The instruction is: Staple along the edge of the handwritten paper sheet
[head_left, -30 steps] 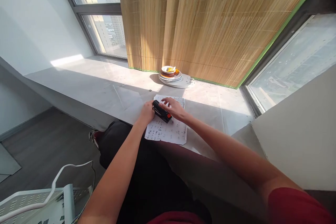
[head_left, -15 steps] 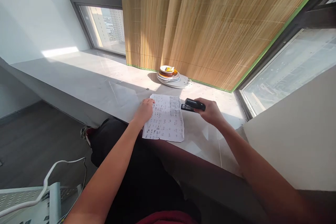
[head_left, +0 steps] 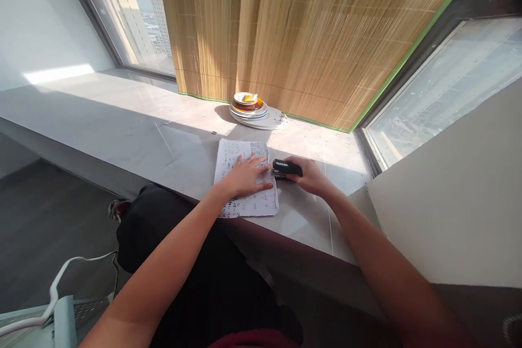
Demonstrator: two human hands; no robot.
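My left hand (head_left: pixel 246 176) lies flat on a sheet of paper (head_left: pixel 256 207) covered in handwriting, its fingers spread toward the right edge. Whether there is more than one sheet I cannot tell. In my right hand (head_left: pixel 312 175) is a black stapler (head_left: pixel 287 167), gripped from its back end. The stapler's front end meets the paper's right edge, close to my left fingertips. Its lower arm is partly in shadow. The paper rests on the pale stone sill (head_left: pixel 179 157), near the front edge.
Behind the paper stands a stack of plates (head_left: pixel 249 111), white and amber, on a larger white plate. A bamboo blind (head_left: pixel 285 38) hangs at the back. A white wall (head_left: pixel 457 196) rises on the right. A white cable (head_left: pixel 61 277) runs at lower left.
My left hand has moved from the paper's left edge onto its middle and spread its fingers. The stapler has come to the paper's right edge. The whole view has shifted a little.
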